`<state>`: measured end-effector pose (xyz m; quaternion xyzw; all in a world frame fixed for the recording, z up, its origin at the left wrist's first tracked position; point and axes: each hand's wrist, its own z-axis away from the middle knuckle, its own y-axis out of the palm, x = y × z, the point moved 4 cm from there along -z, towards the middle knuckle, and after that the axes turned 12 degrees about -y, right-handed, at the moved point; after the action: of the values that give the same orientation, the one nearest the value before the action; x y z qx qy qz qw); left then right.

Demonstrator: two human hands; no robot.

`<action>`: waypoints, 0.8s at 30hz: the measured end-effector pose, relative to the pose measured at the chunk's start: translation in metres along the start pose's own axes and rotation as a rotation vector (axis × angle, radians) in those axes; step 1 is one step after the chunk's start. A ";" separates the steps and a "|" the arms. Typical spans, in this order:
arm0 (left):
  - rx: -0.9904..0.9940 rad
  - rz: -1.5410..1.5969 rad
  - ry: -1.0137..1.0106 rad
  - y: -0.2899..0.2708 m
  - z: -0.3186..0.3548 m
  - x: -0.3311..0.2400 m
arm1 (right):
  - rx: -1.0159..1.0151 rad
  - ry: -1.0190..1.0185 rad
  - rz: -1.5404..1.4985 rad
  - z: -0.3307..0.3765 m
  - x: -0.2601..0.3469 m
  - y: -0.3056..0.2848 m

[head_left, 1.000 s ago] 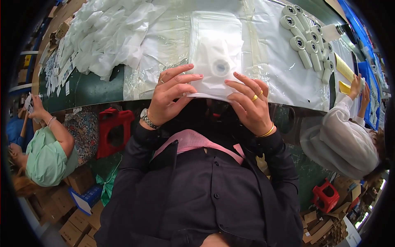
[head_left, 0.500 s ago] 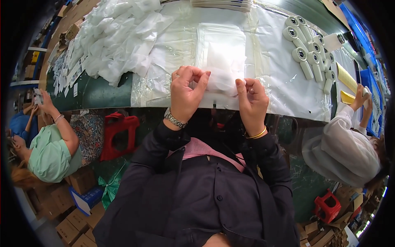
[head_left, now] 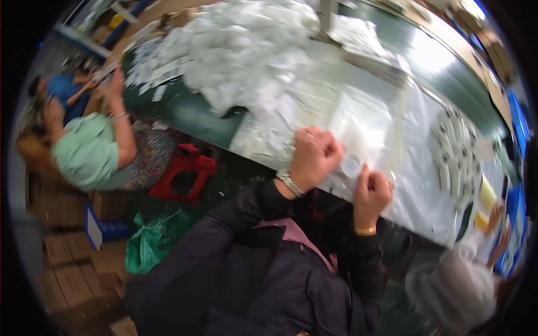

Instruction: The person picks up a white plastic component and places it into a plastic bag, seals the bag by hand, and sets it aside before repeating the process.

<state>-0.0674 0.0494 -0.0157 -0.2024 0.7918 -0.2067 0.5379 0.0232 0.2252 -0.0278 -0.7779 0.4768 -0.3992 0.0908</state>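
Between my hands lies a translucent white plastic bag [head_left: 352,166] with a pale rounded shape in it, blurred by motion. My left hand [head_left: 315,157], with a watch at its wrist, is closed at the bag's left side, thumb against curled fingers. On the other side my right hand [head_left: 372,192], wearing a yellow bangle, pinches the bag's near right edge. Just beyond is a stack of flat translucent bags [head_left: 364,112], partly covered by the one I hold. What exactly is inside the held bag cannot be made out.
A big heap of white plastic bags [head_left: 235,50] covers the table's far left. White handheld rollers [head_left: 457,151] lie at the right. A flat stack [head_left: 378,68] sits further back. Co-workers sit on both sides, and a red stool [head_left: 185,173] stands left of me.
The whole view has turned and blurred, so the table now slants down to the right. Both my hands stay closed at the bag's near edge, with the right hand's fingers more tightly curled.
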 end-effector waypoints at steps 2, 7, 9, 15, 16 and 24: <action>-0.046 -0.064 0.046 -0.004 0.004 -0.011 | -0.004 0.010 0.004 0.004 0.002 -0.002; -0.126 -0.089 0.201 -0.023 0.015 -0.033 | -0.009 0.007 -0.008 0.009 0.003 0.002; 0.029 -0.115 0.189 -0.019 0.023 -0.035 | -0.020 0.059 -0.082 0.012 -0.002 0.007; 0.041 -0.094 0.206 -0.002 0.028 -0.024 | -0.134 0.264 -0.309 0.014 -0.002 0.000; 0.063 -0.035 0.145 -0.003 0.026 -0.025 | -0.130 0.307 -0.329 0.015 -0.001 -0.002; 0.523 0.723 -0.510 -0.020 0.000 0.002 | -0.242 0.217 -0.317 0.021 -0.009 -0.004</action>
<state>-0.0663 0.0316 -0.0066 0.1816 0.5768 -0.1426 0.7836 0.0389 0.2295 -0.0439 -0.8008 0.3998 -0.4297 -0.1189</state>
